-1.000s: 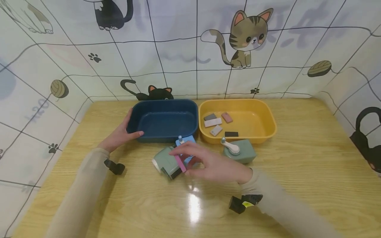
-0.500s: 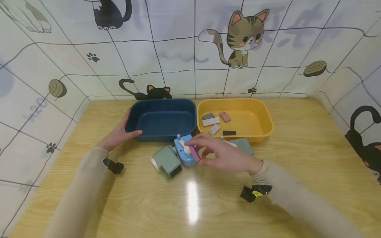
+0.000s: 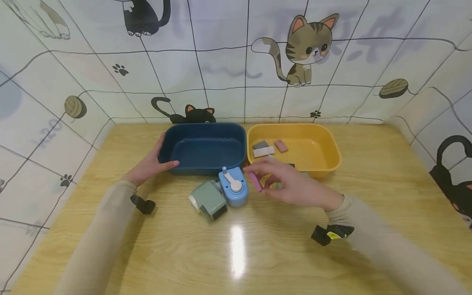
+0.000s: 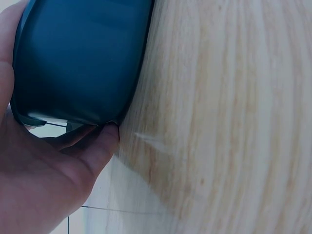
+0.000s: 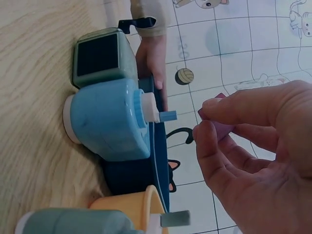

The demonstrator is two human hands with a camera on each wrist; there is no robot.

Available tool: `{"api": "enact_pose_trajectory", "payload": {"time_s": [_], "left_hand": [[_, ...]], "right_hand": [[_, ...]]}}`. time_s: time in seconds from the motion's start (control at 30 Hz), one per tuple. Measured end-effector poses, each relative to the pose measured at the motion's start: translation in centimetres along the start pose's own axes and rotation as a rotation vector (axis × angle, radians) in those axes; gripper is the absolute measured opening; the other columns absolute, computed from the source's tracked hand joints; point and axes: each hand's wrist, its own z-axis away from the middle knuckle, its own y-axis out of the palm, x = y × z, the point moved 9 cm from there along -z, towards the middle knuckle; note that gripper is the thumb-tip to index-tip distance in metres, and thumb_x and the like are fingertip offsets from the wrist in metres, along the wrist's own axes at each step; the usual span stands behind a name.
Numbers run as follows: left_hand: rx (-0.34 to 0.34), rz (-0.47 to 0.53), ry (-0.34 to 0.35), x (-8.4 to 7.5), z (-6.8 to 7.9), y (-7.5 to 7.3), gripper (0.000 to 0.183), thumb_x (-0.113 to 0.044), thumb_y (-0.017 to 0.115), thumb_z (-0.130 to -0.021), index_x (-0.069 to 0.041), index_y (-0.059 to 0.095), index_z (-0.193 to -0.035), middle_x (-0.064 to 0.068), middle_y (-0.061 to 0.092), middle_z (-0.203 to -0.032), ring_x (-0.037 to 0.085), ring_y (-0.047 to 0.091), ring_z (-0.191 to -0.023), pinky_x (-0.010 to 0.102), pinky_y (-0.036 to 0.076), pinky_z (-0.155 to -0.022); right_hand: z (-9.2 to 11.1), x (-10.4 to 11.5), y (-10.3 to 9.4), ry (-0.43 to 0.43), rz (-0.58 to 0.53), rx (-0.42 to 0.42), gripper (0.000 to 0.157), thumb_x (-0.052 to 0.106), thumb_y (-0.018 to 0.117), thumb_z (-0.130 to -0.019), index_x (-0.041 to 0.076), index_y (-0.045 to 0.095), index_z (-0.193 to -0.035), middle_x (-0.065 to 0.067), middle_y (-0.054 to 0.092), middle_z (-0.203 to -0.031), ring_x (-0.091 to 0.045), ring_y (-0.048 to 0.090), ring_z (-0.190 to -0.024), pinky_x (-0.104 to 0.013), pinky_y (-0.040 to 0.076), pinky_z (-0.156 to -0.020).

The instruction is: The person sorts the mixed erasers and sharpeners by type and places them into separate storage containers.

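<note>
My right hand [image 3: 296, 184] pinches a small pink eraser [image 3: 256, 181] between thumb and fingertips, held above the table just right of a blue crank pencil sharpener [image 3: 237, 194]. In the right wrist view the pink eraser [image 5: 222, 127] is partly covered by the fingers. My left hand [image 3: 149, 166] grips the left end of a dark blue tub [image 3: 210, 149], thumb at its front rim and fingers round the side. In the left wrist view fingertips touch the tub's wall [image 4: 83, 63]. A green sharpener [image 3: 208, 200] stands left of the blue one.
A yellow tub [image 3: 313, 151] adjoins the blue one on the right. Inside lie several eraser-like pieces, among them a white one [image 3: 263, 151] and a pink one [image 3: 281, 146]. A second green sharpener [image 5: 73, 222], mostly hidden by my right hand in the head view, stands before it.
My right hand has carried the pink eraser rightward, from over the left green sharpener past the blue one, uncovering the blue sharpener. The left hand has stayed on the blue tub.
</note>
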Motion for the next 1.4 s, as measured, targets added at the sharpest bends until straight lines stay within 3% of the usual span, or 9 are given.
{"api": "enact_pose_trajectory", "payload": {"time_s": [0.27, 0.43, 0.5, 0.57, 0.67, 0.93, 1.4], "left_hand": [[-0.001, -0.009, -0.001, -0.1, -0.2, 0.2, 0.108, -0.034, 0.070, -0.089, -0.031, -0.018, -0.152, 0.006, -0.017, -0.159, 0.030, -0.012, -0.144, 0.060, 0.002, -0.111], [0.003, -0.018, -0.015, 0.3, -0.4, 0.2, 0.107, -0.031, 0.069, -0.090, -0.031, -0.019, -0.151, 0.006, -0.018, -0.159, 0.030, -0.013, -0.144, 0.060, 0.001, -0.111], [0.005, -0.017, -0.015, 0.4, -0.5, 0.2, 0.107, -0.029, 0.068, -0.091, -0.030, -0.019, -0.151, 0.006, -0.018, -0.159, 0.031, -0.014, -0.144, 0.060, 0.000, -0.111], [0.006, -0.016, -0.012, 0.4, -0.4, 0.1, 0.106, -0.027, 0.068, -0.091, -0.029, -0.019, -0.152, 0.006, -0.019, -0.159, 0.031, -0.014, -0.144, 0.060, 0.000, -0.111], [0.003, -0.014, -0.004, 0.3, -0.3, 0.1, 0.107, -0.029, 0.068, -0.091, -0.029, -0.019, -0.152, 0.006, -0.018, -0.159, 0.031, -0.013, -0.144, 0.060, 0.000, -0.111], [-0.016, 0.012, 0.009, 0.1, -0.1, 0.1, 0.111, -0.039, 0.072, -0.086, -0.031, -0.016, -0.153, 0.006, -0.016, -0.160, 0.031, -0.012, -0.144, 0.061, 0.001, -0.111], [0.000, -0.005, 0.001, 0.2, 0.0, 0.0, 0.106, -0.034, 0.069, -0.090, -0.035, -0.018, -0.151, 0.000, -0.017, -0.159, 0.027, -0.012, -0.144, 0.058, 0.002, -0.112]], "right_hand": [[0.3, -0.5, -2.0, 0.001, 0.032, -0.045, 0.059, -0.017, 0.063, -0.082, 0.002, 0.051, -0.136, -0.010, 0.051, -0.130, -0.025, 0.058, -0.107, -0.031, 0.054, -0.080], [0.3, -1.1, -3.2, 0.068, 0.053, -0.054, 0.062, -0.016, 0.065, -0.082, 0.009, 0.052, -0.137, -0.009, 0.051, -0.135, -0.033, 0.031, -0.138, -0.031, 0.053, -0.085], [0.3, -1.2, -3.5, 0.072, 0.058, -0.049, 0.063, -0.016, 0.065, -0.082, 0.010, 0.052, -0.137, -0.009, 0.051, -0.133, -0.032, 0.036, -0.134, -0.030, 0.053, -0.085], [0.4, -1.1, -3.8, 0.062, 0.061, -0.051, 0.063, -0.016, 0.066, -0.082, 0.009, 0.052, -0.138, -0.011, 0.051, -0.127, -0.030, 0.048, -0.120, -0.030, 0.053, -0.083], [0.6, -1.4, -4.2, 0.070, 0.062, -0.065, 0.061, -0.013, 0.067, -0.082, 0.007, 0.052, -0.138, -0.010, 0.048, -0.122, -0.023, 0.057, -0.101, -0.030, 0.054, -0.081], [1.1, -2.3, -5.5, 0.080, 0.121, -0.104, 0.059, -0.010, 0.072, -0.081, 0.002, 0.052, -0.134, -0.010, 0.053, -0.124, -0.026, 0.059, -0.104, -0.034, 0.055, -0.079], [1.6, -4.9, -7.2, 0.167, 0.144, -0.093, 0.059, -0.014, 0.065, -0.083, 0.001, 0.051, -0.138, -0.016, 0.050, -0.131, -0.030, 0.058, -0.107, -0.041, 0.054, -0.083]]}}
